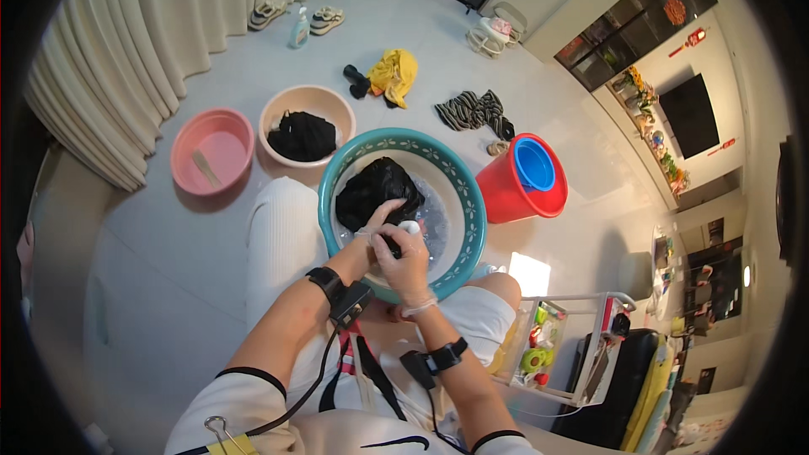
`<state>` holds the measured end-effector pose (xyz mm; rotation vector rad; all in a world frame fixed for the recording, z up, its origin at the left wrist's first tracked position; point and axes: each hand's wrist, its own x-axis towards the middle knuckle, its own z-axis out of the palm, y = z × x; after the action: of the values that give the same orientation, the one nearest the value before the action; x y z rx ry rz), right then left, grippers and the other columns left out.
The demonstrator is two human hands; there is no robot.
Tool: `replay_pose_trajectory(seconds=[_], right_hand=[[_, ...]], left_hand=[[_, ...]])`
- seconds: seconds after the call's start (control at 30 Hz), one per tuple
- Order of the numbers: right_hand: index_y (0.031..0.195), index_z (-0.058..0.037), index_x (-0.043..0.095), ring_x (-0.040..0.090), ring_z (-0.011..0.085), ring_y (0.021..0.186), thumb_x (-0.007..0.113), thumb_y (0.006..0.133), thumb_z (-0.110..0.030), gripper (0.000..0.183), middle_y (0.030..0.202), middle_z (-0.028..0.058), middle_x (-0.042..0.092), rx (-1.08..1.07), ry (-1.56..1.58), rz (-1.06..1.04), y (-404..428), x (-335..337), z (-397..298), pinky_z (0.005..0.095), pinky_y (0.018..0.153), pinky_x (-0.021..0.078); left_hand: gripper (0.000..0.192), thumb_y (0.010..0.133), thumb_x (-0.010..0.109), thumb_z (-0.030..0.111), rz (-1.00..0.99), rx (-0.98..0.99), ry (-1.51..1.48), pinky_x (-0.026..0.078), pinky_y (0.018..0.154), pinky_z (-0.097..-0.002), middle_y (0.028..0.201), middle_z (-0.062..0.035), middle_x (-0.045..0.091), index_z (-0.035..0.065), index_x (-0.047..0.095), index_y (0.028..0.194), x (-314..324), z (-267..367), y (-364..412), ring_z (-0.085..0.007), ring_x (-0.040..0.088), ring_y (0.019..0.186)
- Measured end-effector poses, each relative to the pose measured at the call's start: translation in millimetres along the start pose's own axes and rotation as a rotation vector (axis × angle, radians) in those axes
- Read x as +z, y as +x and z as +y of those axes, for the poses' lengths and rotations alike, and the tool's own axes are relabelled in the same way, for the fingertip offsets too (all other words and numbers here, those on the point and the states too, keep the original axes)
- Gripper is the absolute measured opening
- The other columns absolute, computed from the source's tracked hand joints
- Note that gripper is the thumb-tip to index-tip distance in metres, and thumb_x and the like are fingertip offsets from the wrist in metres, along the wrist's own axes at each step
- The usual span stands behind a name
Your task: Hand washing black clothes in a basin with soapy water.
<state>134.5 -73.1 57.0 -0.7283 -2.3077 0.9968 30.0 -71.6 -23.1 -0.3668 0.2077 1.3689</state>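
Observation:
Both hands wear thin clear gloves and meet over the near part of a large teal-rimmed basin (469, 202). A wet black cloth garment (379, 193) lies bunched in sudsy water (433, 215) there. My left hand (379, 218) rests at the garment's near edge, its fingers partly hidden behind my other hand. My right hand (402, 259) is curled around a small dark piece of cloth (393, 245), with a small white object (409, 227) showing at its fingers. Whether that dark piece joins the large garment cannot be seen.
A pink basin (215, 120) with a flat stick and a peach basin (272, 101) with black cloth stand left. A red bucket (499, 186) holding a blue pail (534, 164) is right. Yellow clothing (393, 72), striped cloth (474, 112) and a pump bottle (300, 30) are beyond; a wheeled cart (581, 354) stands near right.

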Motion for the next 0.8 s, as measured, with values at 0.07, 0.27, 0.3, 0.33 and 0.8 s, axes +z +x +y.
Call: replay_pose_trajectory(seconds=[0.07,0.27,0.3,0.33,0.8], right_hand=[[0.086,-0.0051,0.068,0.062,0.0338,0.07,0.068,0.079,-0.013,0.011,0.084,0.0149,0.064,-0.143,-0.103,0.183,7,18,-4,0.0386,0.065,0.05],[0.084,-0.004,0.067,0.063,0.0335,0.075,0.063,0.082,-0.011,0.009,0.087,0.0152,0.064,-0.049,-0.337,0.211,57,8,80,0.039,0.07,0.0499],[0.084,-0.004,0.067,0.063,0.0335,0.075,0.063,0.082,-0.011,0.009,0.087,0.0152,0.064,-0.053,-0.335,0.199,62,7,79,0.039,0.07,0.0499],[0.087,-0.0036,0.068,0.063,0.0311,0.08,0.062,0.083,-0.01,0.009,0.088,0.0147,0.065,0.015,-0.107,0.218,65,6,77,0.0378,0.074,0.049],[0.069,-0.0031,0.064,0.057,0.0259,0.061,0.067,0.084,-0.018,0.021,0.065,0.0123,0.058,0.205,-0.101,0.324,59,-9,77,0.0375,0.055,0.0426]], left_hand=[[0.043,0.091,0.052,0.039,-0.137,0.108,0.003,0.048,0.092,-0.0417,0.11,-0.013,0.06,0.0054,0.052,0.118,-40,7,20,-0.0277,0.06,0.097],[0.023,0.09,0.048,0.02,0.211,0.352,-0.013,0.052,0.08,-0.0381,0.098,-0.01,0.064,0.0054,0.06,0.103,-16,-13,41,-0.0233,0.063,0.088],[0.023,0.089,0.049,0.022,0.216,0.407,-0.003,0.053,0.077,-0.0379,0.093,-0.0091,0.065,0.0063,0.062,0.1,-17,-12,39,-0.0231,0.064,0.084],[0.022,0.088,0.051,0.024,0.221,0.461,0.009,0.053,0.073,-0.0378,0.089,-0.0083,0.066,0.0072,0.063,0.097,-18,-11,37,-0.023,0.064,0.08],[0.03,0.094,0.053,0.036,0.131,0.385,0.094,0.054,0.076,-0.0364,0.095,-0.0054,0.065,0.0088,0.06,0.105,6,-19,18,-0.0199,0.064,0.086]])
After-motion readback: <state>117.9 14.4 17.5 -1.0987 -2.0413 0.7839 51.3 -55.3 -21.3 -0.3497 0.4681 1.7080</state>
